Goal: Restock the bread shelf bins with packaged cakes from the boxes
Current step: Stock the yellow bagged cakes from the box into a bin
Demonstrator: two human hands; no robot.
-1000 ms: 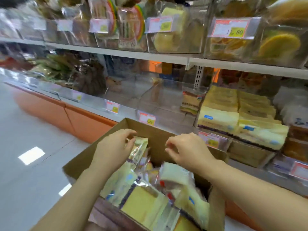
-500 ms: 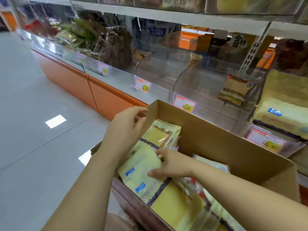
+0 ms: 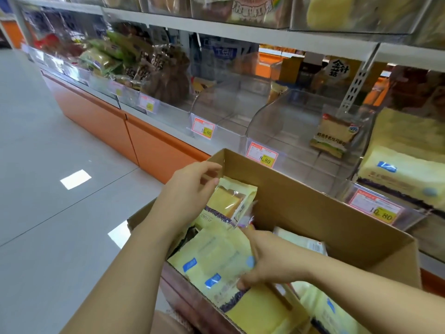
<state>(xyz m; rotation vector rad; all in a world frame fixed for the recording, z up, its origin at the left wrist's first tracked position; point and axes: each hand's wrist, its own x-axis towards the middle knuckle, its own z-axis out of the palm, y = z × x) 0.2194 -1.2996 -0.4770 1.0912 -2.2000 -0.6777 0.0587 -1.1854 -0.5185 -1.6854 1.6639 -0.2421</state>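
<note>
Sorting glossy cake packs in a brown cardboard box (image 3: pixel 313 213) standing right before the shelf (image 3: pixel 240 36).
Pinching the edge of a flat, pale-yellow pack (image 3: pixel 212 256) with the right grip (image 3: pixel 272 261), thumb and curled fingers clamped on it; resting the left grip (image 3: pixel 190 194) against an upright pack (image 3: pixel 228 203) with a sponge slice showing through its clear window, grasping or merely touching, cannot tell. Facing a curved clear plastic bin (image 3: pixel 265 121) holding one wrapped cake (image 3: pixel 334 136).
</note>
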